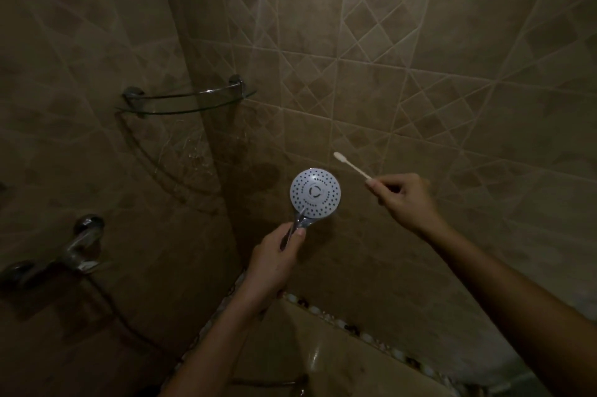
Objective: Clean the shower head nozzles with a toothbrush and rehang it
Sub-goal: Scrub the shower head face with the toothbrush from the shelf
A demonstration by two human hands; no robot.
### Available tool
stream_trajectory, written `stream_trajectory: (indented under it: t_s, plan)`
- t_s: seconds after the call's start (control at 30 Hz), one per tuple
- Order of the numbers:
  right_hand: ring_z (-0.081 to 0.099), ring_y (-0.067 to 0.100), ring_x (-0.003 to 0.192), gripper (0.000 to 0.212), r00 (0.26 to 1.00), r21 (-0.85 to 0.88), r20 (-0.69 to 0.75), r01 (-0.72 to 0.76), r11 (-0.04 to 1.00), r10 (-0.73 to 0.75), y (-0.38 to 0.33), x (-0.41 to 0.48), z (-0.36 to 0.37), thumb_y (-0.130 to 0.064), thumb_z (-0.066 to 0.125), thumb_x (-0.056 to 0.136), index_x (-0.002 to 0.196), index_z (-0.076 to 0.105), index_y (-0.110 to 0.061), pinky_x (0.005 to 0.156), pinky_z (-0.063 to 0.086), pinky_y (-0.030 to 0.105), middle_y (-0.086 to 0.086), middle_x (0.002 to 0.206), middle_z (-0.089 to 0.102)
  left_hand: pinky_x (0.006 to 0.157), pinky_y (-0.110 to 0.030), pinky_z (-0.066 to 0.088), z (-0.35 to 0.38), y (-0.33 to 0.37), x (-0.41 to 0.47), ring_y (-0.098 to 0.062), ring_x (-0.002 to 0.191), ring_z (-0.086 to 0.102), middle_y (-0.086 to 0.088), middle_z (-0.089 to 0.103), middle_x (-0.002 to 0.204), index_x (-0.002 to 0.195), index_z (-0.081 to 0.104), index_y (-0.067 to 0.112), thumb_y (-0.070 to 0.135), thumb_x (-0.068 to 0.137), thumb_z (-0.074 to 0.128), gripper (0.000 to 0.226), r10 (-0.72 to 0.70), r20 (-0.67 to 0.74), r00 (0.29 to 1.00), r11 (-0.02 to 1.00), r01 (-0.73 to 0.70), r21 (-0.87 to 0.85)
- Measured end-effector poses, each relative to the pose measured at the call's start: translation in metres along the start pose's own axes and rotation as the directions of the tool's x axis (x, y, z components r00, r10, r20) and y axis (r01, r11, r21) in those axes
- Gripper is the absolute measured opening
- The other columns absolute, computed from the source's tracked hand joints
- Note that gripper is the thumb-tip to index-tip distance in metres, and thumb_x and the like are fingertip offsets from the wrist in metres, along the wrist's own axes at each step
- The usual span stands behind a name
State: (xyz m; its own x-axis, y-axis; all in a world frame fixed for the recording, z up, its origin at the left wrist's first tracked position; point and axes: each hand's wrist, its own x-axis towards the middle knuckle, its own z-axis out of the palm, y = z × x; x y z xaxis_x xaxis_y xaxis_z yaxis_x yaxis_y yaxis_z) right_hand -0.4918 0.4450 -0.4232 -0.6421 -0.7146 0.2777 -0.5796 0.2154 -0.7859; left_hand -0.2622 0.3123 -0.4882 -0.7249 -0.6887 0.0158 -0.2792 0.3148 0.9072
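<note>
The shower head (315,193) is round and white with rings of dark nozzle dots, its face turned toward me. My left hand (275,262) grips its chrome handle from below, near the middle of the view. A pale toothbrush (352,165) points up and left, bristle end highest, held by its lower end in my right hand (406,200). The brush hangs to the right of the shower head and does not touch it. The room is dim.
A glass corner shelf (185,100) with a chrome rail sits in the tiled corner at upper left. A chrome mixer tap (69,252) is on the left wall, its hose (129,325) trailing down. A pebble-trimmed ledge (326,309) runs below my arms.
</note>
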Motion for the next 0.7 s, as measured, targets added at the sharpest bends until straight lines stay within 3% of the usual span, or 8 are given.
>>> stream_trajectory:
  t_s: [0.13, 0.2, 0.3, 0.33, 0.47, 0.53, 0.63, 0.7]
  plan:
    - [0.058, 0.011, 0.057, 0.013, 0.859, -0.024, 0.512, 0.017, 1.000, -0.003, -0.0034, -0.0063, -0.0027, -0.031, 0.068, 0.094, 0.090, 0.079, -0.026, 0.053, 0.046, 0.021, 0.001, 0.071, 0.072, 0.065, -0.031, 0.043, -0.0018, 0.0017, -0.0001, -0.005, 0.067, 0.055, 0.016, 0.058, 0.068, 0.090, 0.065, 0.033, 0.046, 0.102, 0.046, 0.026, 0.000, -0.008, 1.000, 1.000, 0.000, 0.007]
    - [0.057, 0.009, 0.054, 0.015, 0.900, -0.028, 0.435, 0.003, 1.000, 0.009, -0.0023, -0.0039, -0.0003, -0.031, 0.067, 0.094, 0.086, 0.079, -0.027, 0.051, 0.045, 0.022, 0.003, 0.068, 0.071, 0.064, -0.030, 0.042, -0.0025, 0.0028, 0.0006, -0.003, 0.065, 0.054, 0.018, 0.058, 0.065, 0.087, 0.064, 0.035, 0.046, 0.102, 0.046, 0.026, -0.001, -0.014, 1.000, 1.000, 0.001, 0.011]
    - [0.064, 0.000, 0.059, 0.015, 1.000, -0.004, 0.022, -0.003, 1.000, 0.003, -0.0045, 0.0000, 0.0036, -0.029, 0.066, 0.095, 0.084, 0.073, -0.038, 0.054, 0.048, 0.018, -0.007, 0.067, 0.071, 0.064, -0.033, 0.043, -0.0019, 0.0030, 0.0013, -0.007, 0.064, 0.055, 0.016, 0.057, 0.064, 0.087, 0.064, 0.036, 0.050, 0.100, 0.046, 0.026, -0.022, -0.019, 1.000, 1.000, 0.022, -0.005]
    - [0.066, 0.000, 0.062, 0.014, 1.000, 0.012, -0.001, 0.005, 1.000, -0.005, -0.0052, 0.0009, 0.0015, -0.030, 0.067, 0.094, 0.085, 0.073, -0.038, 0.056, 0.049, 0.018, -0.008, 0.068, 0.071, 0.064, -0.033, 0.044, -0.0014, 0.0034, 0.0013, -0.008, 0.066, 0.056, 0.015, 0.058, 0.066, 0.091, 0.065, 0.036, 0.050, 0.100, 0.047, 0.025, -0.027, -0.017, 1.000, 1.000, 0.027, -0.006]
    - [0.059, 0.011, 0.059, 0.014, 0.874, -0.008, 0.487, -0.002, 1.000, 0.006, -0.0078, -0.0022, -0.0061, -0.032, 0.069, 0.092, 0.087, 0.080, -0.025, 0.054, 0.047, 0.023, 0.004, 0.071, 0.072, 0.068, -0.029, 0.046, 0.0003, 0.0080, 0.0005, -0.007, 0.077, 0.061, 0.012, 0.065, 0.079, 0.103, 0.067, 0.037, 0.048, 0.101, 0.046, 0.024, -0.030, -0.005, 1.000, 1.000, 0.030, 0.008]
    - [0.057, 0.009, 0.056, 0.015, 0.921, -0.045, 0.389, -0.012, 0.999, 0.028, -0.0066, 0.0003, -0.0042, -0.031, 0.068, 0.093, 0.085, 0.079, -0.026, 0.052, 0.046, 0.021, 0.005, 0.069, 0.071, 0.068, -0.030, 0.046, 0.0014, 0.0096, 0.0001, -0.008, 0.078, 0.062, 0.011, 0.065, 0.080, 0.106, 0.067, 0.037, 0.048, 0.101, 0.046, 0.024, -0.036, 0.004, 0.999, 0.999, 0.036, 0.014]
    - [0.059, 0.005, 0.055, 0.013, 1.000, -0.017, -0.008, 0.015, 1.000, -0.015, -0.0082, 0.0024, -0.0009, -0.030, 0.067, 0.095, 0.086, 0.076, -0.033, 0.050, 0.047, 0.020, -0.001, 0.066, 0.071, 0.068, -0.031, 0.046, 0.0029, 0.0092, -0.0012, -0.008, 0.073, 0.060, 0.009, 0.064, 0.078, 0.102, 0.067, 0.034, 0.047, 0.101, 0.047, 0.024, -0.037, 0.002, 0.999, 0.999, 0.037, 0.024]
    - [0.059, 0.006, 0.057, 0.013, 0.986, 0.021, 0.162, 0.032, 0.999, -0.035, -0.0078, 0.0021, -0.0047, -0.031, 0.067, 0.094, 0.086, 0.077, -0.031, 0.051, 0.047, 0.020, -0.001, 0.067, 0.071, 0.070, -0.031, 0.047, 0.0038, 0.0092, -0.0018, -0.008, 0.074, 0.060, 0.009, 0.065, 0.079, 0.103, 0.067, 0.033, 0.047, 0.101, 0.046, 0.025, -0.038, 0.006, 0.999, 0.999, 0.038, 0.033]
